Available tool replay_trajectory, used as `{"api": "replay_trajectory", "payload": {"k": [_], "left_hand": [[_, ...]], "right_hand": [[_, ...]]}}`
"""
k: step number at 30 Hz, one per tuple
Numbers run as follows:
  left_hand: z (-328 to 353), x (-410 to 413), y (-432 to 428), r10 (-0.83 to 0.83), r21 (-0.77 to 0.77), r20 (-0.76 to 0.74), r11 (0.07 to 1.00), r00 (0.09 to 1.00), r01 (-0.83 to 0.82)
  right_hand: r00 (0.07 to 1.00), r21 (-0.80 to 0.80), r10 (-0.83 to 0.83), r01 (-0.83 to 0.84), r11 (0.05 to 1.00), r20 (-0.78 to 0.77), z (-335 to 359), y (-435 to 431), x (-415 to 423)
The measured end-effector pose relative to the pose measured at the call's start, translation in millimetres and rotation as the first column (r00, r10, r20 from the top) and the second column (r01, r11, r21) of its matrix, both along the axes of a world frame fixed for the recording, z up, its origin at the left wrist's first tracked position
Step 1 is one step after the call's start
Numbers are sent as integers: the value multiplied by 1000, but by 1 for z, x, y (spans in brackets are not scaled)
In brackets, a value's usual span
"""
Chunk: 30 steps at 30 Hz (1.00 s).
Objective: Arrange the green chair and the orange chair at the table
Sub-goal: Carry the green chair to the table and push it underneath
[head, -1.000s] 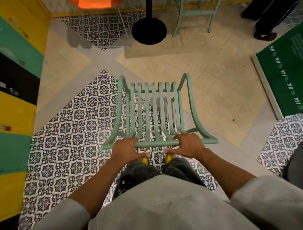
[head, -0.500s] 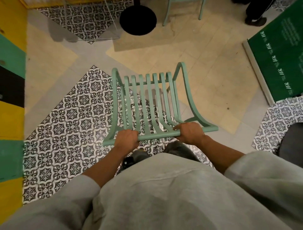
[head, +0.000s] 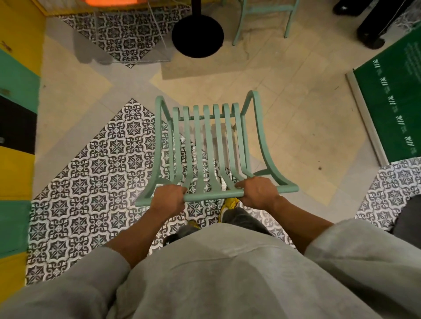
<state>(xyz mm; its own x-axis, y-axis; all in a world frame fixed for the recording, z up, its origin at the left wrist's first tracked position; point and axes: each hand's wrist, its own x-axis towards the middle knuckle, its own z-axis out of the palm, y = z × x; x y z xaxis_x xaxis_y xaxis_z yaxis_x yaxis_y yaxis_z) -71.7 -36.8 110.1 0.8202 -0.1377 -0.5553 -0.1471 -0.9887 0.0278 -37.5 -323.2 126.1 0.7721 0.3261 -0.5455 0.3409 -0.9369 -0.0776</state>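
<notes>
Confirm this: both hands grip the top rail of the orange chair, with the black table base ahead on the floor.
Not quite. In the head view the left hand and right hand grip the green chair, not the orange one. The black table base is ahead, as stated.

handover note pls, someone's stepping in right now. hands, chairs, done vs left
Left hand and right hand: both closed on the top rail of the green chair, seat facing away from the person.
Black table base lies ahead, open floor between it and the chair.
Orange chair: far left at the top edge, mostly cut off.
Another green chair stands right of the base.
Done: chair gripped.
Left: bring it to the table, then place the orange one.
</notes>
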Motion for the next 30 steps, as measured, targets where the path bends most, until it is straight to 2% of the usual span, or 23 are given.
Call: {"api": "replay_trajectory", "payload": {"k": [15, 20, 30], "left_hand": [[6, 89, -36, 268, -41, 23, 963, 963, -267], [4, 111, -40, 255, -40, 50, 966, 966, -254], [-6, 199, -21, 195, 2, -2, 981, 981, -195]], "right_hand": [[994, 17, 93, -92, 996, -64, -3, -28, 119], [989, 24, 120, -118, 993, -87, -3, -34, 147], [990, 18, 111, -109, 994, -93, -7, -18, 227]]}}
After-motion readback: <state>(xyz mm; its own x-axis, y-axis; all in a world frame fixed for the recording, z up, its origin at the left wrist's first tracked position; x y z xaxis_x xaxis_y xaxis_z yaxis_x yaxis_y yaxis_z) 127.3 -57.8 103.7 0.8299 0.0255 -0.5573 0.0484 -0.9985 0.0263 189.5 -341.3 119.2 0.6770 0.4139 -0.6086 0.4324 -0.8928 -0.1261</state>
